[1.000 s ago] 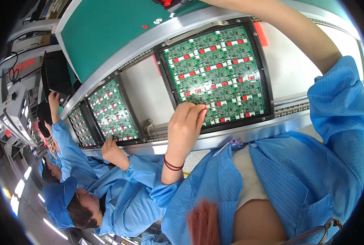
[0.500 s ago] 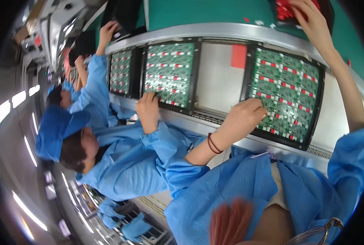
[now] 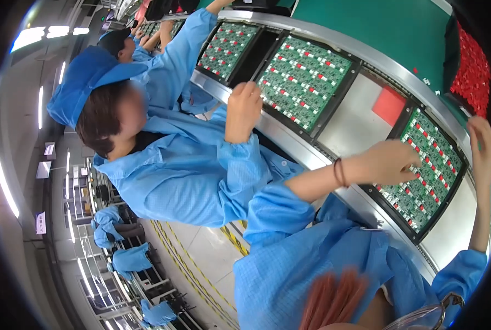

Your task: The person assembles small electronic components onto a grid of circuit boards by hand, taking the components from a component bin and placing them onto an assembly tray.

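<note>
My left hand, a dark band round its wrist, hovers over the near edge of a green circuit board panel in a black frame. Its fingers are curled together, and whatever they hold is hidden. Red and white parts sit in rows on the panel. On the far right, my right hand is raised beside a black bin heaped with small red parts. The fingers of that hand are bent toward the thumb and slightly blurred; I cannot make out what is between them.
A red sheet lies between my panel and another framed panel on the line. Close on my left, a co-worker in a blue cap holds a hand by that panel. Loose bits lie on the green mat.
The view has swung, so the line now runs diagonally. My right hand has come out of the red parts bin to its near side. My left hand stays over the panel.
</note>
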Action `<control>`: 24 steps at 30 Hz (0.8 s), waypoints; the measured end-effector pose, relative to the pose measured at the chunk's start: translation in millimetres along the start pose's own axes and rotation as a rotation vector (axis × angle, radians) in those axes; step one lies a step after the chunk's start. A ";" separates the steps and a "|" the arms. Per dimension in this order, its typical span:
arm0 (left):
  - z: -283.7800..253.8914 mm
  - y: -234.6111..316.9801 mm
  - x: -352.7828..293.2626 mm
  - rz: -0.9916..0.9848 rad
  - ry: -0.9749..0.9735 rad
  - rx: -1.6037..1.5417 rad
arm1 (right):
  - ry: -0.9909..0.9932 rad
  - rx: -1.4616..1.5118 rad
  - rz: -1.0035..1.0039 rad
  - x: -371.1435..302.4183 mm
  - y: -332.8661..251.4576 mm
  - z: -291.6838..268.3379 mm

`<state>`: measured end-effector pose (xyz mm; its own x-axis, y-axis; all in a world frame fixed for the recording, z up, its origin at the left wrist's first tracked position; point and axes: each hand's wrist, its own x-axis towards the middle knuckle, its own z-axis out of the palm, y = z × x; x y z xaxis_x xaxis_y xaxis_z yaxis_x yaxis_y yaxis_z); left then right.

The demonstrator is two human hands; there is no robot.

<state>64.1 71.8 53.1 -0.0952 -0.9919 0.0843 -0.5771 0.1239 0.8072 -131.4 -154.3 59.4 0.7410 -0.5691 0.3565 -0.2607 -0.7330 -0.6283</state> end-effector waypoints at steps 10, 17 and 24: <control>19.6 -71.0 72.7 -0.224 0.122 -1.398 | -0.520 0.047 0.124 -123.5 -34.3 -24.8; 39.1 -57.3 76.2 -0.285 0.117 -1.547 | -0.592 0.142 0.313 -175.5 -28.2 -43.7; 43.7 -48.9 70.9 -0.312 0.168 -1.476 | -0.440 -0.026 0.213 -195.3 -15.5 -37.9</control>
<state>50.2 -3.3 -5.9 0.0235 -0.9766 -0.2139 0.7584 -0.1220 0.6403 -295.6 -45.8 25.7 0.8591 -0.5003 -0.1077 -0.4463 -0.6294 -0.6362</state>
